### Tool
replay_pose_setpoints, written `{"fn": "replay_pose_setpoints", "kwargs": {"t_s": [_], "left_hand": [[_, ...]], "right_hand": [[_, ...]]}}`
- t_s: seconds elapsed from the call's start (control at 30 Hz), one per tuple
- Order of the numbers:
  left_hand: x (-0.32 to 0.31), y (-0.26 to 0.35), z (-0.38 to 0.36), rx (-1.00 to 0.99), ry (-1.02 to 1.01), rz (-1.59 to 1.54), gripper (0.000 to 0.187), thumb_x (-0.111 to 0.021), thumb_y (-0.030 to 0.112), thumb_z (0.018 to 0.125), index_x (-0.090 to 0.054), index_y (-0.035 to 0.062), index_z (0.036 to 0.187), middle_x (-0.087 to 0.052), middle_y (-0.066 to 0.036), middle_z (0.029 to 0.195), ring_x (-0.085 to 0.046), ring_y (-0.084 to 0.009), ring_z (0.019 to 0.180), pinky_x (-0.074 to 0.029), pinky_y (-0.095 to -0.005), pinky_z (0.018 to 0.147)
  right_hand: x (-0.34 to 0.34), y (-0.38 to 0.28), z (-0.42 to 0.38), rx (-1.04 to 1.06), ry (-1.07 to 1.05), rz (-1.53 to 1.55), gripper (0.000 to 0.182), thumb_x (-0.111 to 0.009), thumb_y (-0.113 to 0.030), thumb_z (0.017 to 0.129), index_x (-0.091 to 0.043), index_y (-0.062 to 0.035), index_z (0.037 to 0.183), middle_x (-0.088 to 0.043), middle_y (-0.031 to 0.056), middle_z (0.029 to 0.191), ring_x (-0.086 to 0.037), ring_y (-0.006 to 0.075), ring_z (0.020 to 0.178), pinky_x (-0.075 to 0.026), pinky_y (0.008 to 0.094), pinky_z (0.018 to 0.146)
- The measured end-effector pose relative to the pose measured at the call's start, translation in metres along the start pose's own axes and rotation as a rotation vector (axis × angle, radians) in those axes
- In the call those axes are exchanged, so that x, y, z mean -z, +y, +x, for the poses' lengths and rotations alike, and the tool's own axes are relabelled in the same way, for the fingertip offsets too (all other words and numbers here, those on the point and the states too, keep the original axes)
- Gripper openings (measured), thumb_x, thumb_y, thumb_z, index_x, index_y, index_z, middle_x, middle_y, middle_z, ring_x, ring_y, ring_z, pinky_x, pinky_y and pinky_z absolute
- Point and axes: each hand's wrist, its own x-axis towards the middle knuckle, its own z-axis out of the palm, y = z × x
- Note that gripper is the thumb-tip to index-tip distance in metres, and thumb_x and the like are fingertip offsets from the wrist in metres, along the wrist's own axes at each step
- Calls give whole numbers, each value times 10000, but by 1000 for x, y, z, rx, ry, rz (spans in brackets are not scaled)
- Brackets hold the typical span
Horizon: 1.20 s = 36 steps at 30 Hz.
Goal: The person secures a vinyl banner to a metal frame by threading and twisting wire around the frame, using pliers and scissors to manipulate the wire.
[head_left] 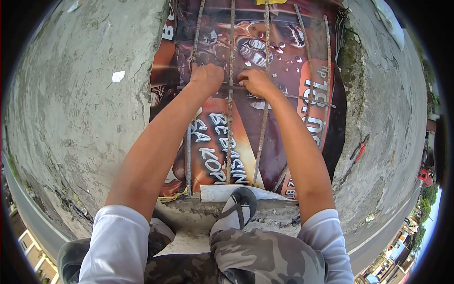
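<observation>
My left hand [207, 77] is closed over the leftmost rusty steel rod [198, 28], where it meets a thin cross rod [309, 99]. Its fingertips are mostly hidden behind the back of the hand. My right hand [258, 83] has its fingers curled together just above the cross rod, between two lengthwise rods; anything pinched in them is too small to make out. Another long rod [230, 109] runs between my hands. Beneath the rods lies a printed banner sheet [246, 137] with coffee pictures and lettering.
Red-handled pliers [361, 149] lie on the concrete to the right. Rough concrete slabs [90, 94] flank the banner, with a white scrap [118, 76] on the left one. My sandalled foot [239, 208] is at the banner's near edge. A road runs beyond the concrete.
</observation>
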Motion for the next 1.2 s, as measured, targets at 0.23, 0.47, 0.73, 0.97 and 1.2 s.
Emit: {"fn": "replay_pose_setpoints", "kwargs": {"t_s": [0.23, 0.47, 0.73, 0.97, 1.2], "left_hand": [[-23, -11, 14, -159, 9, -176, 139, -663, 94, 861, -757, 72, 960, -722, -200, 909, -719, -338, 830, -561, -442, 756], [-14, -12, 10, -44, -221, -560, 240, -572, 225, 953, -699, 51, 1060, -670, -122, 769, -672, -259, 625, -533, -429, 575], [-5, -20, 14, -86, -512, -554, 435, -483, 429, 1004, -710, 65, 1076, -558, -69, 733, -569, -214, 537, -492, -333, 470], [-2, -23, 18, -124, -562, -628, 382, -545, 398, 994, -709, 69, 1094, -545, -54, 736, -545, -185, 511, -477, -324, 441], [-9, -25, 20, -128, -522, -619, 393, -539, 396, 999, -677, 33, 1050, -548, -59, 705, -540, -175, 511, -471, -336, 432]], "right_hand": [[6, -3, 10, -44, -133, -40, 236, -709, -257, 884, -754, -121, 1071, -713, 149, 1101, -659, 347, 1059, -501, 431, 928], [2, 0, 6, 20, -46, -66, 165, -691, -227, 881, -764, -125, 989, -724, 145, 1012, -670, 343, 1016, -516, 436, 879], [22, -13, -10, 176, -62, -348, 189, -579, -125, 885, -741, -80, 972, -708, 204, 956, -674, 392, 931, -528, 477, 808], [20, -5, -23, 348, 53, -376, 247, -498, -75, 863, -727, -49, 953, -693, 226, 907, -677, 388, 913, -530, 486, 796], [22, -13, -29, 293, 52, -388, 266, -492, -94, 884, -740, -62, 976, -692, 195, 986, -673, 379, 978, -530, 489, 853]]}}
